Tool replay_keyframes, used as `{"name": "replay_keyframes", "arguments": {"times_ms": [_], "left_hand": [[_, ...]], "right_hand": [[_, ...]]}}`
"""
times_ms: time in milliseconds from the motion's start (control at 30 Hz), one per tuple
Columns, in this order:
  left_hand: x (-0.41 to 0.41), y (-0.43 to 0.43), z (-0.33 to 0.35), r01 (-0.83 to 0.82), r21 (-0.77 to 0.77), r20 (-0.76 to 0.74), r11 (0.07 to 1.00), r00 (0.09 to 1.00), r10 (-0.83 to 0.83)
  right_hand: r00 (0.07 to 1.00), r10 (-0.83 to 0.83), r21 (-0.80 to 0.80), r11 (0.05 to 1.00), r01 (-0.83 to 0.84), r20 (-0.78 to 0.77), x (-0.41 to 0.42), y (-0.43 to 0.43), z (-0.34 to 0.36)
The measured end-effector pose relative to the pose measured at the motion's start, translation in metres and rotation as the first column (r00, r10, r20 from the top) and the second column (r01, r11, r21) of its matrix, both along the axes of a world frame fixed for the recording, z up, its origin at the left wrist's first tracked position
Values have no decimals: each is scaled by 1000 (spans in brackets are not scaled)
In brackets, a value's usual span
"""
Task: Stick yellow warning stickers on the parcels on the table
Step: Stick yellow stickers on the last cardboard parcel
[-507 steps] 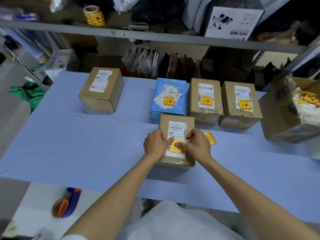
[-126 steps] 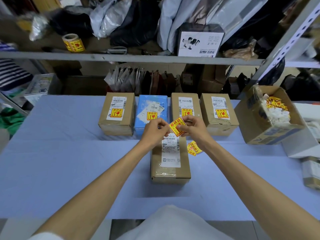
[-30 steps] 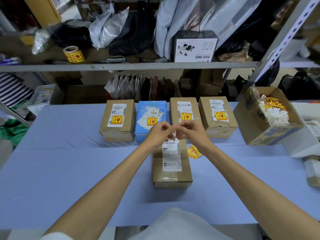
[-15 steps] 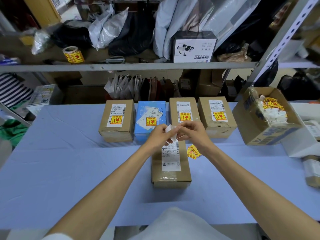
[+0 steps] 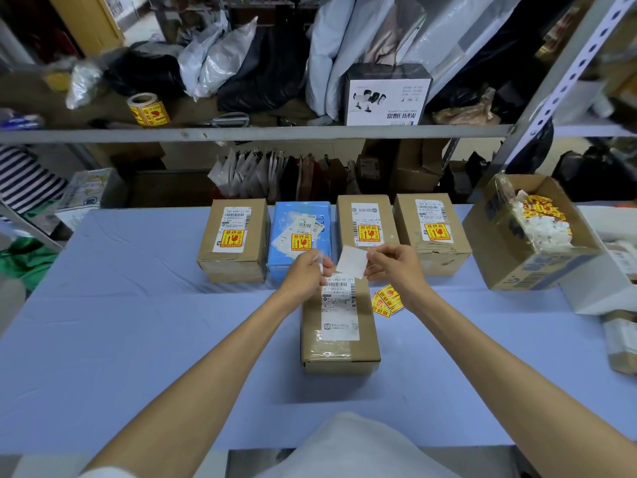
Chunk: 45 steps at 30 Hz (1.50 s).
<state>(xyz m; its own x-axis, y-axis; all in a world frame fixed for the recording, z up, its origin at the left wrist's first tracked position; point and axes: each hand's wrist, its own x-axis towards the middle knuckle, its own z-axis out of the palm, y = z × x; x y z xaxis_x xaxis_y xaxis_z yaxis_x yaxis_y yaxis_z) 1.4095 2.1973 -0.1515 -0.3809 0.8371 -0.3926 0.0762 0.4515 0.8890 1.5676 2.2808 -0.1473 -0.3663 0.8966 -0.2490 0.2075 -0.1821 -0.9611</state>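
Observation:
A brown parcel (image 5: 339, 353) lies in front of me with a white shipping label and no yellow sticker on it. Above its far end, my left hand (image 5: 305, 272) pinches a narrow white paper piece (image 5: 320, 263). My right hand (image 5: 393, 267) pinches a white paper square (image 5: 351, 263), white side toward me. I cannot tell which piece is the sticker and which the backing. Loose yellow stickers (image 5: 387, 300) lie on the table right of the parcel. Behind stand stickered parcels: brown (image 5: 234, 267), blue (image 5: 300, 263), brown (image 5: 367, 205), brown (image 5: 432, 260).
An open carton (image 5: 527, 270) with yellow stickers and white paper scraps stands at the right. More boxes (image 5: 620, 343) sit at the far right edge. A sticker roll (image 5: 148, 110) is on the shelf above the blue-covered table (image 5: 138, 322).
My hands have drawn apart, splitting the white paper they held together into two pieces. The right hand moved right with the square; the parcel has not moved.

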Motion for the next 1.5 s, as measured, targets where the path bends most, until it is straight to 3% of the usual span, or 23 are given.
{"name": "replay_keyframes", "arguments": {"times_ms": [100, 367, 533, 633, 733, 900, 1200, 1400, 1500], "left_hand": [[-2, 1, -2, -37, 14, -54, 999, 998, 37], [0, -4, 3, -43, 4, 64, 999, 997, 43], [3, -3, 3, -92, 79, -143, 993, 984, 103], [11, -3, 5, -31, 157, -280, 987, 957, 74], [22, -1, 9, 58, 177, -342, 982, 940, 7], [27, 4, 5, 73, 143, -346, 987, 938, -19], [22, 7, 0, 9, 150, -293, 989, 955, 35], [9, 3, -6, -112, 152, -109, 982, 986, 129], [7, 1, -4, -132, 149, 14, 980, 991, 131]], "right_hand": [[1000, -8, -7, 1000, 8, 10, -1, 0, 1], [999, -14, 8, 1000, 14, 33, -5, -3, 1], [998, -35, 39, 999, 33, 54, -7, -5, -2], [997, -41, 69, 997, 36, 70, -11, -7, -3], [997, -24, 98, 995, 17, 71, -16, -11, -2], [998, -47, 97, 994, 42, 51, -22, -12, -4], [994, 64, -17, 998, -65, -84, -22, -12, -2], [991, -56, 83, 995, 46, 120, -14, -6, -12], [992, 5, -30, 1000, -1, 129, -13, -4, -15]]}}
